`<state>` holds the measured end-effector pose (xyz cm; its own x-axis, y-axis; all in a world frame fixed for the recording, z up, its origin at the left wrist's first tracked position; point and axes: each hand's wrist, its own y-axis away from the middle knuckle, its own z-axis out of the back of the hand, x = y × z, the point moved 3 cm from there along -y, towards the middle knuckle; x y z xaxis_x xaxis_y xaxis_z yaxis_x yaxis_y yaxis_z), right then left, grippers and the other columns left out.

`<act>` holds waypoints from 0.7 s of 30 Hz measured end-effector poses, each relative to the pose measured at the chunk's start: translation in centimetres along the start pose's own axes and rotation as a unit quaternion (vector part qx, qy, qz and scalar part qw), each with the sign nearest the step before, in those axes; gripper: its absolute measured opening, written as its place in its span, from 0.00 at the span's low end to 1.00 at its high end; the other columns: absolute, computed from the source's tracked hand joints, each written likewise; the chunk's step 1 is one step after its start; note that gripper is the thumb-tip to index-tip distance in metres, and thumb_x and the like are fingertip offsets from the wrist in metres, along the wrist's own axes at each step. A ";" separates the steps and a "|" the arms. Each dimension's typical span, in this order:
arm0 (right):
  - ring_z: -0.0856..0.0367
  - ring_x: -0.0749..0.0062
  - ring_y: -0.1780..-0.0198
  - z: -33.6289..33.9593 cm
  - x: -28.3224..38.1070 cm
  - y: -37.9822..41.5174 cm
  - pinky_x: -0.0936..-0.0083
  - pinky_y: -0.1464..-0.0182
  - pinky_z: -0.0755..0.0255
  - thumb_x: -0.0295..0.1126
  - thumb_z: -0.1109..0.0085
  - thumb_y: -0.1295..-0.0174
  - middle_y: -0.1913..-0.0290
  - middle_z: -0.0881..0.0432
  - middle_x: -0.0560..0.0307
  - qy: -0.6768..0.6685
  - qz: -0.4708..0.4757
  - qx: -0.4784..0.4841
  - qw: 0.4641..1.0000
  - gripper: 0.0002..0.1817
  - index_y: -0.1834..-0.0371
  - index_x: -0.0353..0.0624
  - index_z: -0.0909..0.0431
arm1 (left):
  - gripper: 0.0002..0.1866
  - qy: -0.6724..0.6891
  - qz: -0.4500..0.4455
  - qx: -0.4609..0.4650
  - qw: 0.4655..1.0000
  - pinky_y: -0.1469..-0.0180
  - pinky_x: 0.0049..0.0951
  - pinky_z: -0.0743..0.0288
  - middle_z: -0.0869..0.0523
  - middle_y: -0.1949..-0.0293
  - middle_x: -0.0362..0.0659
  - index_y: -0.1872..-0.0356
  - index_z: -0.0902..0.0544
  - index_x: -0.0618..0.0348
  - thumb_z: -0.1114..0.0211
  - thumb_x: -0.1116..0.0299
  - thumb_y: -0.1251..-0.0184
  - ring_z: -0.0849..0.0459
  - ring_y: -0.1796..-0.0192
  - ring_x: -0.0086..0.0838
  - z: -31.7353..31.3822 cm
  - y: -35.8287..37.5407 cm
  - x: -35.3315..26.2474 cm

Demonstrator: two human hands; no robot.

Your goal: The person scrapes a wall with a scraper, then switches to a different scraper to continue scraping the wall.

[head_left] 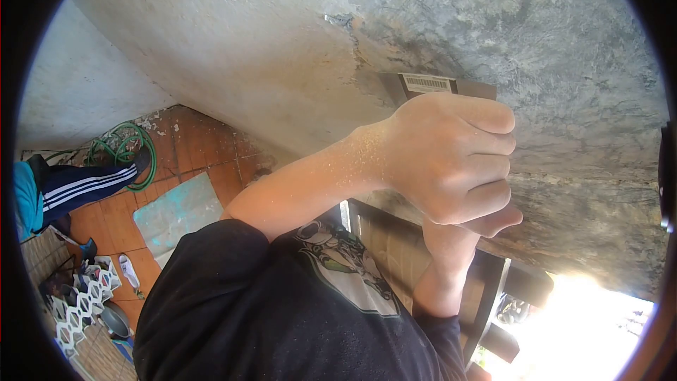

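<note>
Mottled grey wall (585, 99), rough and patchy, above an orange-tiled floor (180, 152).
Your left hand (451, 155) is a closed fist, palm contents hidden; the flat, dark, barcode-labelled plate (474, 89) projects behind it, at the wall. Your right hand (493, 224) is mostly hidden below; its finger opening cannot be determined.

Hands of camera wearer: two, comprising one left hand (451, 159) and one right hand (497, 223), latter partly hidden. Flat plate (474, 89): one, bears one barcode label (427, 83). Other person (28, 201): one; visible trouser leg (88, 187) shows three white stripes. Green hose (149, 168): one coiled unit. Floor sheet (178, 217): one. White shoe (129, 270): one. Round pan (115, 319): one.
</note>
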<state>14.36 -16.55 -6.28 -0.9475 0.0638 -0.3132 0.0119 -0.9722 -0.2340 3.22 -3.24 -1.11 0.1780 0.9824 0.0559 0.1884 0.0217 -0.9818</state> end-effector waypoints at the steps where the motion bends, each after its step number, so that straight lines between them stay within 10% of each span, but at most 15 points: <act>1: 0.26 0.68 0.39 0.2 0.1 -0.3 0.73 0.45 0.27 0.19 0.40 0.37 0.41 0.27 0.51 0.023 0.004 0.009 1.000 0.26 0.36 0.37 0.35 | 0.12 -0.001 0.001 0.007 1.000 0.72 0.20 0.34 0.35 0.88 0.31 0.90 0.35 0.51 0.40 0.66 0.77 0.31 0.80 0.24 0.0 0.0 0.0; 2: 0.26 0.68 0.39 0.5 0.4 -0.8 0.73 0.45 0.27 0.19 0.40 0.37 0.41 0.27 0.51 0.022 0.004 0.009 1.000 0.26 0.36 0.37 0.35 | 0.12 -0.003 0.001 0.014 1.000 0.72 0.20 0.34 0.35 0.88 0.31 0.90 0.35 0.51 0.40 0.66 0.77 0.31 0.80 0.24 0.0 0.0 0.0; 4: 0.40 0.84 0.76 1.4 2.2 -2.3 0.84 0.78 0.44 0.24 0.54 0.30 0.73 0.33 0.69 0.515 0.158 -0.030 0.842 0.04 0.63 0.46 0.30 | 0.12 -0.006 -0.006 0.007 1.000 0.73 0.20 0.35 0.35 0.88 0.31 0.90 0.35 0.51 0.39 0.65 0.77 0.31 0.80 0.24 -0.2 -0.1 0.3; 8: 0.39 0.84 0.75 1.5 2.1 -3.0 0.84 0.77 0.43 0.24 0.55 0.30 0.72 0.33 0.69 0.552 0.223 -0.023 0.803 0.04 0.63 0.45 0.31 | 0.13 -0.002 -0.004 0.006 1.000 0.74 0.20 0.35 0.35 0.88 0.31 0.90 0.35 0.51 0.36 0.65 0.74 0.31 0.80 0.24 -0.2 -0.1 0.3; 11: 0.36 0.83 0.73 1.7 2.1 -2.9 0.82 0.74 0.41 0.25 0.54 0.30 0.69 0.32 0.67 0.469 0.133 -0.030 0.873 0.02 0.62 0.44 0.31 | 0.16 -0.005 0.002 0.018 1.000 0.74 0.21 0.35 0.35 0.88 0.30 0.90 0.35 0.51 0.33 0.65 0.69 0.31 0.80 0.23 -0.1 -0.1 0.4; 13: 0.33 0.80 0.73 2.8 1.7 -3.4 0.80 0.71 0.38 0.27 0.51 0.30 0.71 0.30 0.64 0.122 0.055 -0.143 0.981 0.03 0.63 0.42 0.30 | 0.17 -0.006 -0.009 0.016 1.000 0.74 0.21 0.35 0.34 0.88 0.30 0.90 0.35 0.51 0.32 0.66 0.64 0.31 0.80 0.23 -0.2 -0.1 0.5; 21: 0.19 0.79 0.63 3.2 3.3 -4.9 0.79 0.63 0.31 0.35 0.50 0.28 0.67 0.24 0.65 -0.352 -0.034 -0.186 0.917 0.06 0.56 0.45 0.28 | 0.24 -0.022 -0.045 0.042 0.998 0.76 0.22 0.37 0.36 0.88 0.29 0.90 0.36 0.49 0.30 0.61 0.44 0.34 0.81 0.23 0.5 -0.5 1.0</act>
<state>10.17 -12.31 -3.21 -0.9202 -0.1663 0.3545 -0.0716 -0.8187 -0.5698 2.84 -2.14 -0.68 0.1216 0.9829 0.1385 0.1205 0.1239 -0.9850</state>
